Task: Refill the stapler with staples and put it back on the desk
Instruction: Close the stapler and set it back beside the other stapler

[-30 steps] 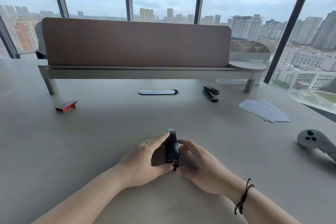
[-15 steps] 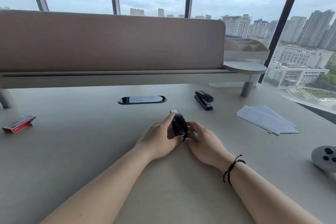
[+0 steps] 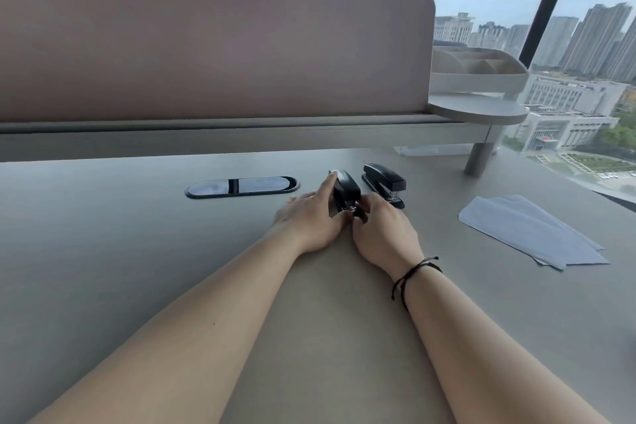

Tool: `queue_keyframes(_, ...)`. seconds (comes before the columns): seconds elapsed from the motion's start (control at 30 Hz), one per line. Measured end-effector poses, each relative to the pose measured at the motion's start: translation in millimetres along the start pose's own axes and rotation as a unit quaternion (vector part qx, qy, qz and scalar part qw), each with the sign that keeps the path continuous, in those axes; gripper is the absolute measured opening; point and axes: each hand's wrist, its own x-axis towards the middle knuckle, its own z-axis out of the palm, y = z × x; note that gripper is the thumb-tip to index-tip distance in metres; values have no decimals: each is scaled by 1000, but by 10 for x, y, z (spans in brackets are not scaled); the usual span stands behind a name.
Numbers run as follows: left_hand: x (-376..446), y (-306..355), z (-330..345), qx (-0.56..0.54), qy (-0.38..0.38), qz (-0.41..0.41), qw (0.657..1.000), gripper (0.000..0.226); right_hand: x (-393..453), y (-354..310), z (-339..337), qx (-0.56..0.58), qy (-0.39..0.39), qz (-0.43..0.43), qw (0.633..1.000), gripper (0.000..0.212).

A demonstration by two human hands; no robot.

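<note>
A black stapler [image 3: 346, 190] sits closed on the grey desk [image 3: 137, 268], held between both hands. My left hand [image 3: 311, 217] grips its left side, with the index finger stretched along the top to its far end. My right hand [image 3: 383, 232] holds its near right end, fingers curled over the metal tip. Both arms reach far forward. A second black stapler [image 3: 384, 182] lies on the desk just to the right of the held one, a small gap apart.
A dark oval cable cover [image 3: 242, 186] is set in the desk to the left of my hands. Several white sheets of paper [image 3: 531, 231] lie at the right. A partition panel on a raised shelf [image 3: 213, 127] runs across the back, with a desk organiser [image 3: 478, 70] at its right end.
Both hands have carried the stapler away from me across the desk, from the near middle to beside the second stapler. The red staple box and the controller have left the view.
</note>
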Motion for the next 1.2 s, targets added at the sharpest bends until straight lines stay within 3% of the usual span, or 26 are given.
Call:
queue_keyframes(0.47, -18, 12, -13, -11, 9, 1, 1000, 81, -2, -14, -7, -7, -11, 13, 1000, 36)
queue_keyframes(0.63, -212, -55, -97, -137, -8, -19, 990, 100, -124, -69, -75, 1, -15, 35, 999, 44)
queue_keyframes(0.77, -684, -154, -203, -257, -7, -29, 966, 69, -369, -94, -124, -42, -16, 50, 998, 42)
queue_keyframes(0.87, -1309, -247, -339, -260, -13, -7, 966, 49, -690, -136, -131, -91, -24, 14, 995, 39)
queue_keyframes(0.97, -1984, -315, -452, -95, -29, 77, 992, 45, -1079, -214, -126, -113, -62, -49, 990, 40)
queue_keyframes(1.03, -2397, -379, -497, -27, -12, 129, 991, 41, -1352, -273, -135, -113, -86, -105, 984, 43)
queue_keyframes(1.2, -3188, -534, -657, -79, 28, 113, 990, 32, -2014, -521, -227, -89, -129, -207, 966, 41)
